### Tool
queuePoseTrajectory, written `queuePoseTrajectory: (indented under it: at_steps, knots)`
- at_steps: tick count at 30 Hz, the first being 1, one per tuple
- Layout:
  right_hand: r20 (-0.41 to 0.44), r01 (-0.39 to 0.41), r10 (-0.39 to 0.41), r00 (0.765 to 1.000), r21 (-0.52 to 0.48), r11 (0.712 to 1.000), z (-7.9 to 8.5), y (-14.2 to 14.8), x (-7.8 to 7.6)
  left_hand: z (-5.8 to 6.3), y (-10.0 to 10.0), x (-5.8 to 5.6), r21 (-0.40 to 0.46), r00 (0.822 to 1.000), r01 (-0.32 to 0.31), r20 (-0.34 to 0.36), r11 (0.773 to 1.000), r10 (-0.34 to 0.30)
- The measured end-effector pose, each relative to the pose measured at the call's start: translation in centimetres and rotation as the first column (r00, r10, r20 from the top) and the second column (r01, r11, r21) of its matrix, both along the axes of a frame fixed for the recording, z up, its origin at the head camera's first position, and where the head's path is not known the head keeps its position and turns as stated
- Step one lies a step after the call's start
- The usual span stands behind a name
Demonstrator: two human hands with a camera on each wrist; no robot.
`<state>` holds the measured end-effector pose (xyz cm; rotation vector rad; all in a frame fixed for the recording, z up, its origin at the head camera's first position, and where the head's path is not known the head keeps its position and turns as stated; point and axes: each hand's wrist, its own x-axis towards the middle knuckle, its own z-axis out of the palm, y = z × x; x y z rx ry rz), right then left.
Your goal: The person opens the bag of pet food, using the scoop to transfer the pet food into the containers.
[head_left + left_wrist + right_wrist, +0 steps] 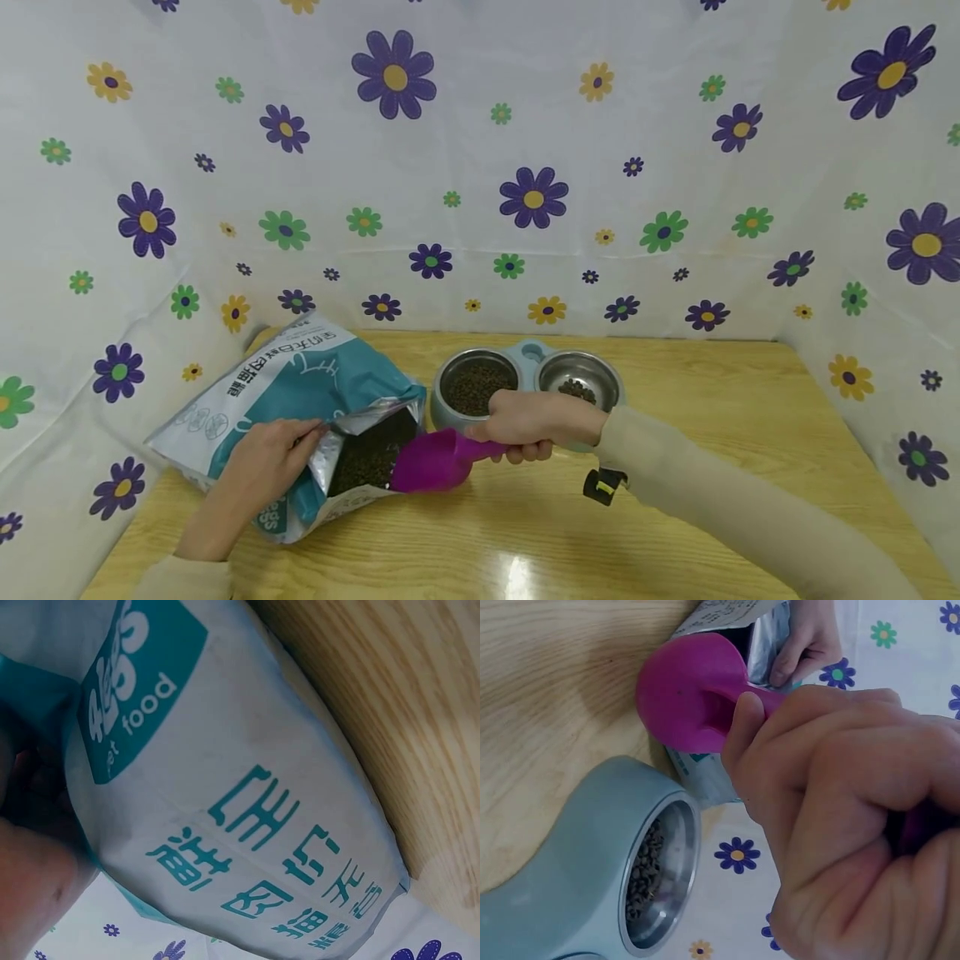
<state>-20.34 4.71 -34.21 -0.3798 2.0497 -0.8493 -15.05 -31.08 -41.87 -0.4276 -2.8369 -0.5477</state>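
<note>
A teal and white pet food bag (300,383) lies on its side at the left, its mouth facing right, with brown kibble (363,467) inside. My left hand (258,471) grips the upper edge of that mouth; in the left wrist view its fingers are partly hidden by the bag (225,750). My right hand (528,419) holds a magenta scoop (435,463) by its handle. The scoop's front lies at the lower lip of the bag's mouth. From the right wrist view, the scoop (686,694) shows its underside, so its contents are hidden.
Behind my right hand stands a light blue double feeder (528,367) with two steel bowls. Kibble fills much of the left bowl (477,385); a small heap lies in the right bowl (600,379). A flowered cloth (465,150) surrounds the wooden table (712,433).
</note>
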Motion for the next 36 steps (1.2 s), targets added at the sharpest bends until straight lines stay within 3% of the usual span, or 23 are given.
queuePoseTrajectory:
  at_steps: [5, 11, 18, 28, 36]
  knots:
    - [0.088, 0.006, -0.001, 0.996, -0.058, 0.998, -0.8, -0.1, -0.4, 0.0, 0.1, -0.1, 0.003, 1.0, 0.0, 0.001, 1.0, 0.0]
    - [0.144, 0.049, -0.028, 0.989, -0.144, 0.988, -2.8, -0.2, 0.3, 0.0, 0.1, 0.0, 0.002, 1.0, -0.005, -0.012, 1.0, 0.006]
    - [0.067, 0.07, -0.058, 0.996, -0.193, 0.979, -5.0, 0.2, 1.5, -0.2, 0.1, -0.1, 0.008, 1.0, 0.004, -0.014, 1.0, -0.003]
    - [-0.043, 0.058, -0.073, 0.996, -0.288, 0.956, -9.3, 2.0, 2.7, 0.0, 0.1, 0.0, 0.003, 1.0, 0.004, -0.023, 1.0, -0.004]
    - [-0.127, 0.059, -0.108, 0.986, -0.343, 0.938, -11.3, 2.6, 3.7, 0.0, 0.2, -0.1, 0.003, 1.0, 0.0, -0.017, 1.0, 0.0]
